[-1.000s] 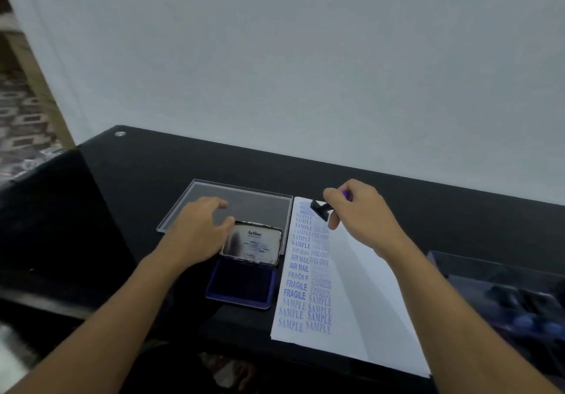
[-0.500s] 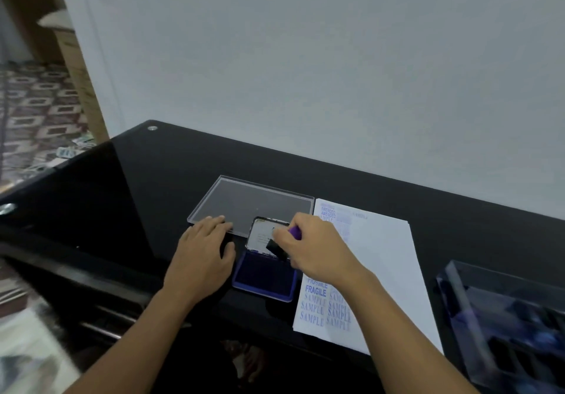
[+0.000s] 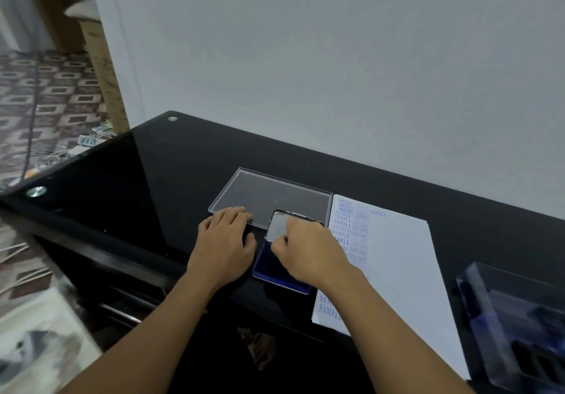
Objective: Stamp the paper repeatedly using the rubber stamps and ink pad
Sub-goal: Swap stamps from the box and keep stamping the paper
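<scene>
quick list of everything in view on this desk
table: one, glossy black, against the wall
clear lid: one, transparent, flat behind the ink pad
ink pad: one, blue, cover raised, left of the paper
paper: one white sheet, blue stamp marks on its left side
clear box: one, dark items inside, right edge
left hand: one, flat beside the pad, fingertips at the clear lid's edge
right hand: one, over the pad, grip curled, contents hidden

Right hand gone from paper down onto ink pad; stamp now hidden, probably pressed in.
</scene>
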`<state>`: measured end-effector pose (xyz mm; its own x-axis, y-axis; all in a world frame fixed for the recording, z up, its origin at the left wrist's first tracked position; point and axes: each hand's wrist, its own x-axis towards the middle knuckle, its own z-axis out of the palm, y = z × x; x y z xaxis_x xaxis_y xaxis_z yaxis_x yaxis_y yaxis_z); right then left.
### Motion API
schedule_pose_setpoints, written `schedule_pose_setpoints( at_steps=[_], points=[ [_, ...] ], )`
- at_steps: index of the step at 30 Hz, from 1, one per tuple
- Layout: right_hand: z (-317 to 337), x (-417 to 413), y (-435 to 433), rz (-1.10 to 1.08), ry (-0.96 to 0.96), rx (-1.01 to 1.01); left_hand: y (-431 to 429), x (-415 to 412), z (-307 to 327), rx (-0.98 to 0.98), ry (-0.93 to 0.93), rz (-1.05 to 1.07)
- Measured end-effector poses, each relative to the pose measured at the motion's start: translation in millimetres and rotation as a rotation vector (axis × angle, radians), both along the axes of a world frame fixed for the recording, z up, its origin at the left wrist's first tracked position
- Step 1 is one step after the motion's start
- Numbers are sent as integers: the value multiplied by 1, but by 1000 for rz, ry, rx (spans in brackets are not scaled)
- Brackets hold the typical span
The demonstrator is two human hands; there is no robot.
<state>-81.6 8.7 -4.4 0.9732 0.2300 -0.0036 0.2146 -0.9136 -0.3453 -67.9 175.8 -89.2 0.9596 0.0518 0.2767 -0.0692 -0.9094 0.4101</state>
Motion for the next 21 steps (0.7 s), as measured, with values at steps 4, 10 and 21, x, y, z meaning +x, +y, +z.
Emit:
schedule_pose_setpoints(
  at_steps=[4,10,21],
  points=[
    [1,-4,9,8,-33,-38,-1,1,0,4,2,-2],
    [0,-6,19,25,-31,-89,0,1,-2,6,-2,-9],
    [-12,-13,19,10,-39,-62,-1,1,-3,1,-20,-9]
  ],
)
